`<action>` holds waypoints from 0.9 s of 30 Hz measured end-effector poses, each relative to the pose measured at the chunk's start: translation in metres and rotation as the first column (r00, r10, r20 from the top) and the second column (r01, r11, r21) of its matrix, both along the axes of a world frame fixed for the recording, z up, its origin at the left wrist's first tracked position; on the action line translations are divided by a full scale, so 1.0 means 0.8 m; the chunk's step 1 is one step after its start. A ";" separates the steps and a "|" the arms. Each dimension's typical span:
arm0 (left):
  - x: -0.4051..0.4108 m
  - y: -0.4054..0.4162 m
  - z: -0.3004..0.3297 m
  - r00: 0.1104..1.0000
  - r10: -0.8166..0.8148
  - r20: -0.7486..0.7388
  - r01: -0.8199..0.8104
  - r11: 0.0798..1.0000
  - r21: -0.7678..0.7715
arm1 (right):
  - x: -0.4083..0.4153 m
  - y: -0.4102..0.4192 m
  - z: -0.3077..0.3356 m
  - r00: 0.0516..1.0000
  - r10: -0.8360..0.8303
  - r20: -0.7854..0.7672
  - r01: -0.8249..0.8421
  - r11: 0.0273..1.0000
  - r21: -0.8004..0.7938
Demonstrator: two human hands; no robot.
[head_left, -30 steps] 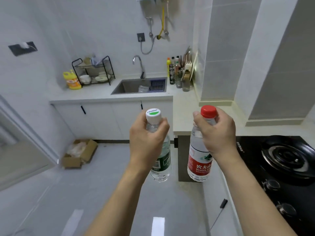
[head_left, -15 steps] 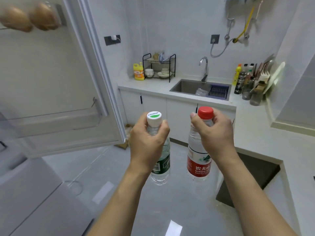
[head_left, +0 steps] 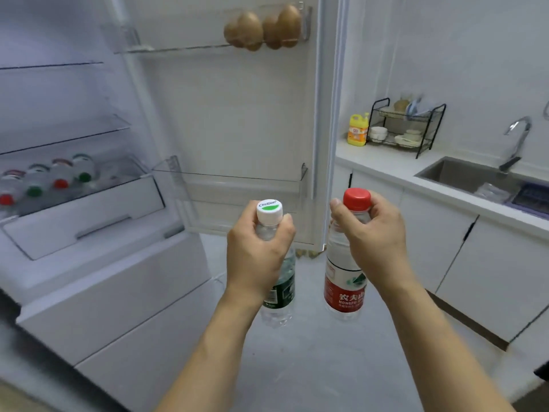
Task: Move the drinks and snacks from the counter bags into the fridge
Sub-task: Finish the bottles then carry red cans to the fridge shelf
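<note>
My left hand (head_left: 258, 251) grips the neck of a water bottle with a white cap and green label (head_left: 280, 295), hanging upright. My right hand (head_left: 374, 233) grips the neck of a red-capped water bottle with a red label (head_left: 344, 286). Both are held in front of the open fridge (head_left: 89, 278). Its pulled-out drawer (head_left: 83, 209) at the left holds several bottles lying down, caps red and green. The door shelf (head_left: 237, 185) just beyond my hands is bare.
The open fridge door (head_left: 237, 114) carries brown eggs (head_left: 261, 31) in its top rack. To the right runs a white counter (head_left: 386, 162) with a yellow detergent jug (head_left: 358, 132), a black dish rack (head_left: 407, 126), a sink (head_left: 463, 173) and a tap (head_left: 517, 141).
The view has swung left from the counter and stove to the open fridge. Both hands still hold their bottles the same way.
</note>
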State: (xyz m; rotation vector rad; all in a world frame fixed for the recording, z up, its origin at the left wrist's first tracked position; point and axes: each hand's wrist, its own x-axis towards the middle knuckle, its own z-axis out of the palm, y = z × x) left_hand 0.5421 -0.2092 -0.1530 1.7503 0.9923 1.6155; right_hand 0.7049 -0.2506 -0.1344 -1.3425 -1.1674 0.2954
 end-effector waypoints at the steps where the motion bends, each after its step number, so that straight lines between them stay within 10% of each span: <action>1: -0.013 0.005 0.001 0.999 0.042 -0.005 -0.042 0.999 0.005 | -0.011 0.012 0.000 0.999 0.040 -0.005 -0.040 0.999 -0.002; 27: -0.291 0.115 -0.001 0.773 0.633 -0.042 -0.632 0.774 0.026 | -0.291 0.246 -0.007 0.803 0.589 -0.088 -0.590 0.807 0.017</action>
